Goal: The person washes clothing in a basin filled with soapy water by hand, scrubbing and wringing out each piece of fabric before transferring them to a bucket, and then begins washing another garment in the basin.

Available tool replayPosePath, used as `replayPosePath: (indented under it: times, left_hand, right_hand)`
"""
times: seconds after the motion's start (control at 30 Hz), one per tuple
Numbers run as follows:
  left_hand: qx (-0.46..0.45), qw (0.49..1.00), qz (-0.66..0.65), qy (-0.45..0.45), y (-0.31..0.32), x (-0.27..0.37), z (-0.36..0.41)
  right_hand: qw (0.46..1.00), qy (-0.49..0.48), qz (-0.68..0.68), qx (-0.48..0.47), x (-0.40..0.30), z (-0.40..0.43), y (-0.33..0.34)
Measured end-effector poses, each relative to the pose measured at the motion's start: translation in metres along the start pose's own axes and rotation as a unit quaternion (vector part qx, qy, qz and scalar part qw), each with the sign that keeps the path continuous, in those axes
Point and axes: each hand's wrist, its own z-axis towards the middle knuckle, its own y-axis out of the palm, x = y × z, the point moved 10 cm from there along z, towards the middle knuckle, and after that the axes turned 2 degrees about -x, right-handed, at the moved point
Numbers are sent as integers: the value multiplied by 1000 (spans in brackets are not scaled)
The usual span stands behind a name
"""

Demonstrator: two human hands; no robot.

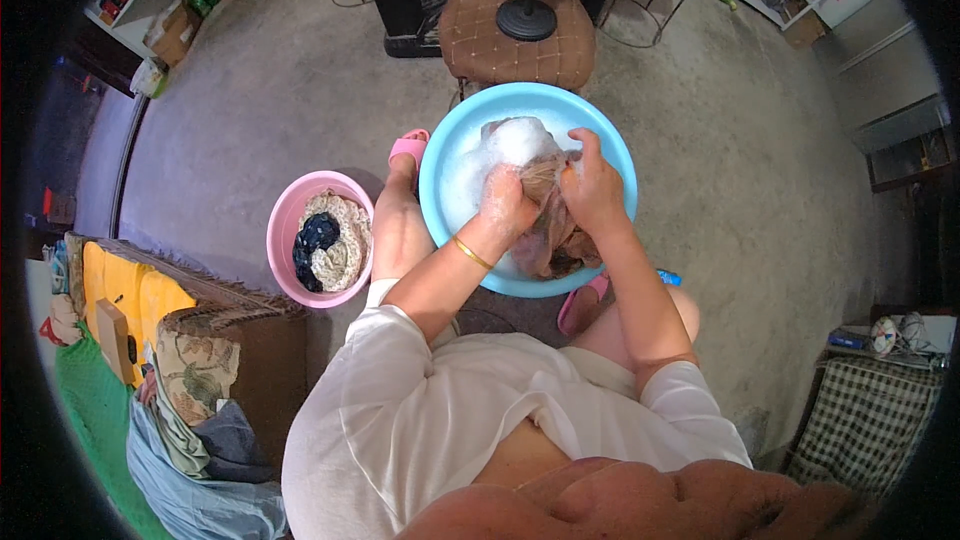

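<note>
Before me stands a light blue plastic basin (621, 127) with white suds (517, 139) in it. A wet brown garment (551, 229) is bunched in the basin, partly under the foam. Foam clings to my left hand (508, 202), which grips a fold of the cloth; a gold bangle (472, 253) circles that wrist. On the other side, my right hand (592, 184) grips the same garment, with its index finger raised off the cloth. The fingertips of both hands are partly hidden by cloth and suds.
A pink basin (279, 270) holding patterned cream cloth (337, 232) and dark cloth (315, 240) sits left of my leg. Beyond the blue basin, a brown padded stool (517, 64) carries a phone on a round-based stand (527, 19). A sofa (270, 352) with cloths is at left.
</note>
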Motion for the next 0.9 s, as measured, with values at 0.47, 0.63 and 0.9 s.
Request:
replayPosePath:
  times: [0.47,0.63,0.9]
  left_hand:
    - [-31,1000,-3,-2,0,-2,-1]
    - [-45,998,23,-25,-27,-4,17]
    - [-55,994,32,-91,-40,-22,-1]
  right_hand:
    - [978,-191,-44,-77,-60,-30,35]
    - [972,-225,6,-70,-67,-36,32]
    - [970,-202,-53,-128,-71,-46,38]
